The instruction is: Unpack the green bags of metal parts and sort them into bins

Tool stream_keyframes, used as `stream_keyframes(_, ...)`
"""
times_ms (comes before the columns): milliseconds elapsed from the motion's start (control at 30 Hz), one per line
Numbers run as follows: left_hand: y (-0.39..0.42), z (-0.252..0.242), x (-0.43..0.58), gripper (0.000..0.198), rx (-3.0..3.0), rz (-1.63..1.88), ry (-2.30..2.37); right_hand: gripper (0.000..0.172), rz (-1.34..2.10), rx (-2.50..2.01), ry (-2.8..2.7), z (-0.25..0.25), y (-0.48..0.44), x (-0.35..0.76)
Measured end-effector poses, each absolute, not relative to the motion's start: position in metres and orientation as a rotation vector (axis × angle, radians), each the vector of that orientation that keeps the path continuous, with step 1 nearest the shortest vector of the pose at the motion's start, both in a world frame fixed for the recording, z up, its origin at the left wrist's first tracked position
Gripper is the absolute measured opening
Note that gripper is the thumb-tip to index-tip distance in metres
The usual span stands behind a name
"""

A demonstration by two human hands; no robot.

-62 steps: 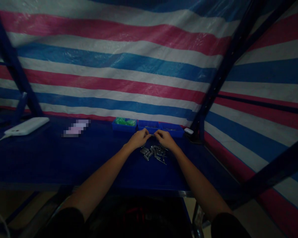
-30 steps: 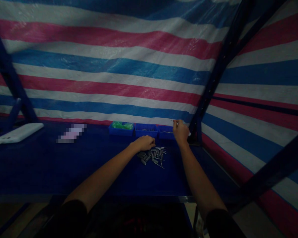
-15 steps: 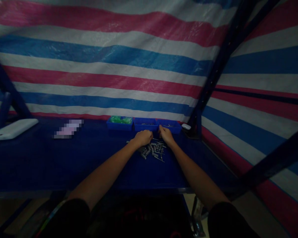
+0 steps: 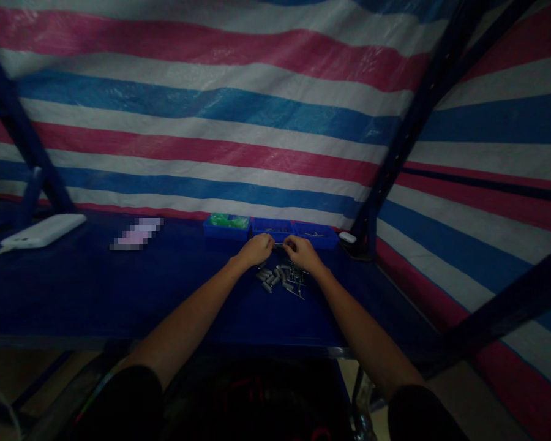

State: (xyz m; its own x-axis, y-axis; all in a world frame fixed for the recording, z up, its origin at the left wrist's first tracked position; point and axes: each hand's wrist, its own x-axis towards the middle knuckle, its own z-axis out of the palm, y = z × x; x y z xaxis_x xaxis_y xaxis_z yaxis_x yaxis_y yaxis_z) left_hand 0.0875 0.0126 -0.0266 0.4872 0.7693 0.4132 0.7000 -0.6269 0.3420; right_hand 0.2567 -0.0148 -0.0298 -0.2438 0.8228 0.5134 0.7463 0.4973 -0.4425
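My left hand (image 4: 257, 250) and my right hand (image 4: 301, 252) meet over the far side of the blue table, each closed in a pinch. A thin metal rod (image 4: 279, 244) spans the small gap between their fingertips, its ends hidden by the fingers. Just below the hands lies a loose pile of small grey cylinders (image 4: 273, 278). At its right side are several thin metal rods (image 4: 297, 288), some crossing each other. Behind the hands stand a blue middle bin (image 4: 259, 228) and a blue right bin (image 4: 327, 241), both holding small metal pieces.
A blue left bin (image 4: 227, 233) holds green plastic-looking items. A small white object (image 4: 347, 237) lies by the right post. Further left are a blurred-out flat thing (image 4: 138, 234) and a white device (image 4: 46, 231) with a cable. Striped sheeting (image 4: 211, 147) hangs behind the table.
My right hand has moved back from the right bin toward my left hand. A thin rod now shows between their fingertips. The view has shifted slightly to the left.
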Motion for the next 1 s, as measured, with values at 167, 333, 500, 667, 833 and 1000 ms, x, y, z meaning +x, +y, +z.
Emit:
stream_keyframes(167, 0.011, -0.027, 0.089, 0.031, 2.608, 0.875, 1.302, 0.015, 0.093, -1.222, -2.103, -0.022, -0.02, 0.258)
stream_keyframes(333, 0.002, -0.021, 0.09, 0.028, 2.537, 0.967, 1.295, 0.025, 0.088, -1.238, -2.129, -0.02, -0.022, 0.256)
stream_keyframes(500, -0.004, -0.015, 0.088, 0.023, 2.543, 1.028, 1.094, 0.031, 0.22, -1.236, -2.089, -0.018, -0.023, 0.257)
stream_keyframes(667, -0.001, -0.017, 0.088, 0.031, 2.529, 0.99, 1.073, 0.021, 0.188, -1.218, -1.983, -0.017, -0.023, 0.258)
stream_keyframes(833, -0.003, -0.019, 0.09, 0.031, 2.473, 1.042, 1.06, 0.023, 0.147, -1.2, -1.992, -0.016, -0.023, 0.257)
stream_keyframes(1000, -0.011, -0.013, 0.091, 0.028, 2.529, 1.096, 1.195, 0.027, 0.14, -1.189, -1.985, -0.016, -0.024, 0.255)
